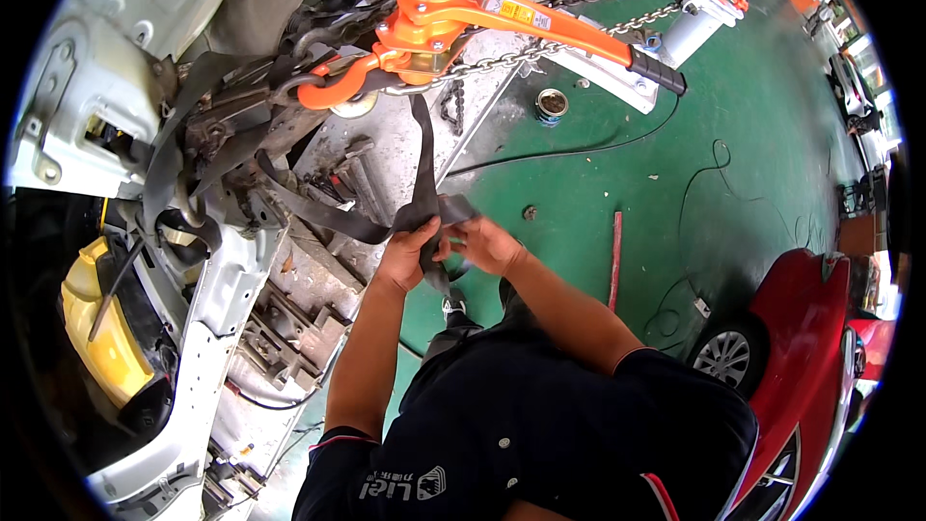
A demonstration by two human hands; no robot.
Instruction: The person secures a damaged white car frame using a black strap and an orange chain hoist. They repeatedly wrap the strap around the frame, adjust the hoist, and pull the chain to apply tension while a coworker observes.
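A dark grey webbing strap [424, 159] hangs down from beside an orange lever hoist [424, 29] and crosses itself in front of me. My left hand [410, 256] is closed round the strap just below the crossing. Close by on the right, my right hand [490, 245] has its fingers bent at a folded length of the same strap; they are slightly blurred. Another run of strap [333, 217] slants up leftward to the car's bare metal frame [217, 280]. The hoist's orange hook [338, 89] joins dark metal and webbing at the frame, its black-gripped lever pointing right.
Chains [617, 24] stretch from the hoist to a grey post [719, 5]. A small open can [551, 104], a thin black cable [579, 150] and a red bar [615, 256] lie on the green floor. To the right stands a red car [796, 328]; at left is a yellow part [101, 323].
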